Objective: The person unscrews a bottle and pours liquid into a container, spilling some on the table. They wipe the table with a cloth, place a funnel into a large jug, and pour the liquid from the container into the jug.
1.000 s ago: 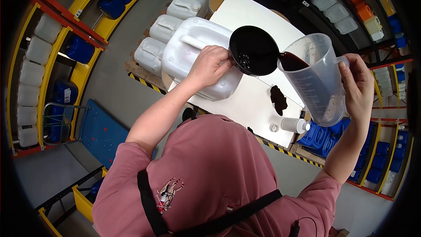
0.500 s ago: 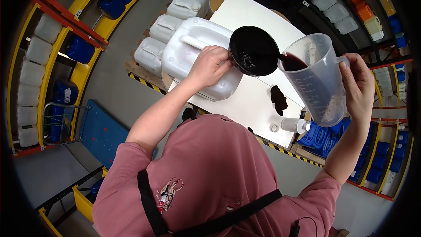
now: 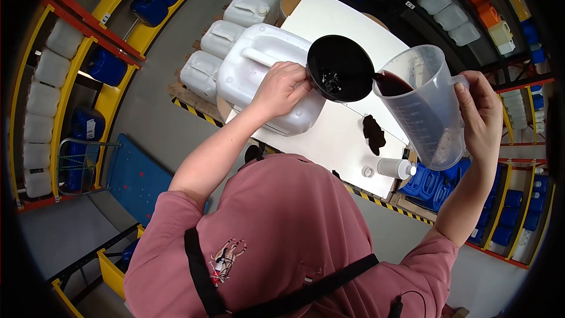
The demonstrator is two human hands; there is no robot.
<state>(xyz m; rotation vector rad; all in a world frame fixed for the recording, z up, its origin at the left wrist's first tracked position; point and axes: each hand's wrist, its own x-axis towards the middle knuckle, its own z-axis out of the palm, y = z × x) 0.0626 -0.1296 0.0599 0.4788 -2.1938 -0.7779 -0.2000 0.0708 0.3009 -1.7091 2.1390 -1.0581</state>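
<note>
My left hand (image 3: 284,89) is closed on the near rim of a black funnel (image 3: 347,62), which sits over the right end of a large white jerrycan (image 3: 265,44). The funnel's spout is hidden. In my right hand (image 3: 479,109) is the handle of a clear, graduated measuring jug (image 3: 421,123), tilted to the left. Dark red liquid (image 3: 393,84) lies at its lip and runs from there into the funnel. Below them on the white table (image 3: 329,153) are a dark crumpled cloth or glove (image 3: 373,134), a white bottle (image 3: 394,168) and a small white cap (image 3: 368,171).
Several white jerrycans (image 3: 223,36) stand on a pallet beyond the table. Blue canisters (image 3: 426,188) are beside its right end. Racks with yellow beams (image 3: 120,0) line both sides. A blue flat trolley (image 3: 138,176) stands at the left.
Almost nothing differs. The liquid goes on running from the jug into the funnel, and the shiny ripples inside the funnel have shifted slightly. Both hands keep their places.
</note>
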